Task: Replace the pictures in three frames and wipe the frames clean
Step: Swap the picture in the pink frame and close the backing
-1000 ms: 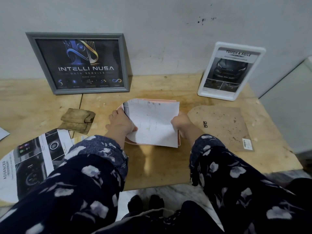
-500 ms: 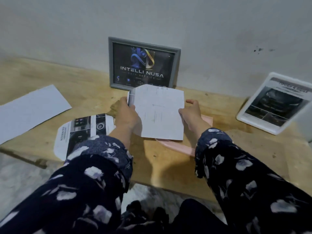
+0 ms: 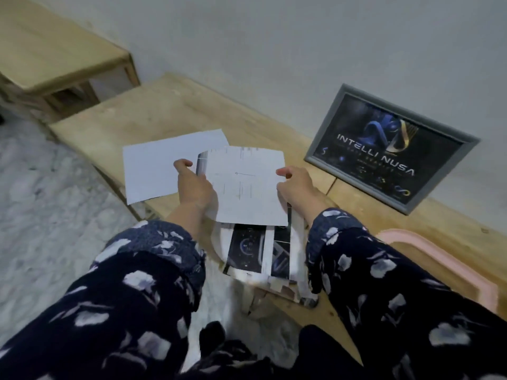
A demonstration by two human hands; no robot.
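Head view: a white sheet with faint print (image 3: 247,185), its blank back facing the camera, is held up above the near edge of the low wooden table (image 3: 170,113), between both hands. The left hand (image 3: 194,187) grips the sheet's left edge, fingers curled behind it and thumb at the front; a darker printed strip shows at that folded edge. The right hand (image 3: 297,186) pinches the right edge, fingers curled round it. Both arms wear dark floral sleeves (image 3: 153,256). Just below the held sheet, a printed picture showing a car dashboard (image 3: 258,253) lies on the table's near edge, partly hidden by the sheet. Behind the left hand, a plain white sheet (image 3: 159,165) lies on the table, overhanging its edge. To the right, a grey frame with the INTELLI NUSA picture (image 3: 384,149) leans against the wall. At the lower right, part of a pink frame (image 3: 444,259) lies flat on the table. A second wooden table (image 3: 55,50) stands at the upper left.
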